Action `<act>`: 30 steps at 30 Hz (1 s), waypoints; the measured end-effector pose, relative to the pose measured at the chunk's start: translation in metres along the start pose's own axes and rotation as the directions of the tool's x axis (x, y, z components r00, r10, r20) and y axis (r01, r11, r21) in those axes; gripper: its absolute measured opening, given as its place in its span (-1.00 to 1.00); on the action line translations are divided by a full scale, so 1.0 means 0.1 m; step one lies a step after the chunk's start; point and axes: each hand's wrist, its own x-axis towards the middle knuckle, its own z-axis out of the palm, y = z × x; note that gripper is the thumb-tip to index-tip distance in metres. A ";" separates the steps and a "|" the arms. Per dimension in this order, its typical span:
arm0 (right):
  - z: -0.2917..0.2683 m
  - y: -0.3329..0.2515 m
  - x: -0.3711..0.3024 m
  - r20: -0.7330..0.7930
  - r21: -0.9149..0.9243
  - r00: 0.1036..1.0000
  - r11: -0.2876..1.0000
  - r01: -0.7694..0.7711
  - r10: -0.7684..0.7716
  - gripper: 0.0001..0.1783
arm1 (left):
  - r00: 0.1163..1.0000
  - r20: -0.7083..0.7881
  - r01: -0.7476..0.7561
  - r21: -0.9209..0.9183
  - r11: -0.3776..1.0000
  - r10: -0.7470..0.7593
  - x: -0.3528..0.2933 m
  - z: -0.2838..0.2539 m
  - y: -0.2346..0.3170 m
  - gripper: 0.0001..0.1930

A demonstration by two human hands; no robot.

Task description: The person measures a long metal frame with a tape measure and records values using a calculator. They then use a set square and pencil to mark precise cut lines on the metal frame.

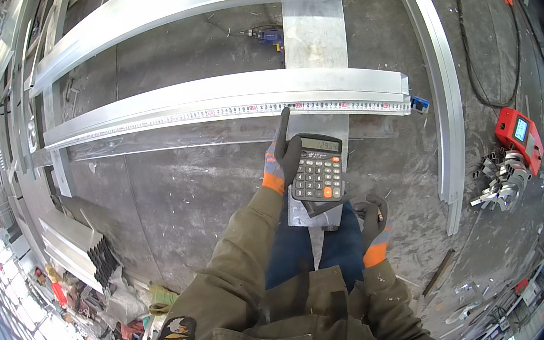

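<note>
My gloved left hand (282, 159) grips the upper left edge of a black calculator (317, 170) with grey and orange keys. Its index finger stretches out to the edge of a pulled-out measuring tape (236, 112). That tape lies along a long silvery metal profile (219, 94), its blue case (420, 104) at the right end. My gloved right hand (372, 217) hangs beside my right leg, right of the calculator, fingers curled; whatever may be inside them is hidden. Beneath the calculator, a dark flat object (322, 207) shows at its lower edge.
More long profiles lie beyond (192, 0) and at right (436, 77). A flat metal bar (314, 32) crosses under them, near a blue power tool (267, 36). Right stands a red machine (520, 138) beside metal offcuts (503, 179); cables trail there. Stacked profiles (78, 249) sit left.
</note>
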 end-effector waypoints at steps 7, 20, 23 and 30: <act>0.25 0.00 -0.14 -0.042 0.037 0.998 0.998 -0.044 0.045 -0.72 | 0.998 0.065 0.009 -0.018 1.000 -0.008 0.00 -0.11 -0.09 -0.25; 0.31 -0.28 0.04 0.018 -0.253 0.972 0.940 0.230 -0.234 -0.70 | 0.996 0.082 0.040 -0.147 0.988 -0.028 -0.01 -0.08 -0.14 -0.27; 0.29 -0.26 0.01 -0.044 -0.105 0.989 0.985 0.136 -0.142 -0.69 | 0.997 0.077 0.021 -0.095 0.995 -0.014 -0.02 -0.07 -0.11 -0.24; 0.20 -0.26 -0.05 -0.112 -0.020 0.993 0.999 0.041 -0.043 -0.63 | 0.996 0.066 0.059 -0.040 0.997 -0.057 -0.03 -0.06 -0.03 -0.24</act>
